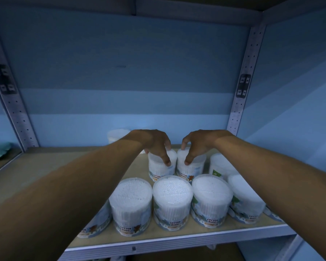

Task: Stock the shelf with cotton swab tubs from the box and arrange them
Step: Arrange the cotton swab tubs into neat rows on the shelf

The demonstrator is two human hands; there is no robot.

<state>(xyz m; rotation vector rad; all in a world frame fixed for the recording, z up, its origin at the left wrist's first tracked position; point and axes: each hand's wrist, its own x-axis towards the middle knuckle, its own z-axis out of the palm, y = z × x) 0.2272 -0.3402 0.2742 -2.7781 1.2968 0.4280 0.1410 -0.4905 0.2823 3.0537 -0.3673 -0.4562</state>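
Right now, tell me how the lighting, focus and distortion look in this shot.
Head view: dim, blue-tinted light; the shelf uprights bow outward from wide-angle distortion; both forearms look soft near the frame edges; the front tubs are sharp, labels readable; the far tub behind the hands is hazy.

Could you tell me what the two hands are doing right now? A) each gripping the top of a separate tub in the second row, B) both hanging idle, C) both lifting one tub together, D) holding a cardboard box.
A: the left hand grips the left tub and the right hand grips the right tub, side by side.
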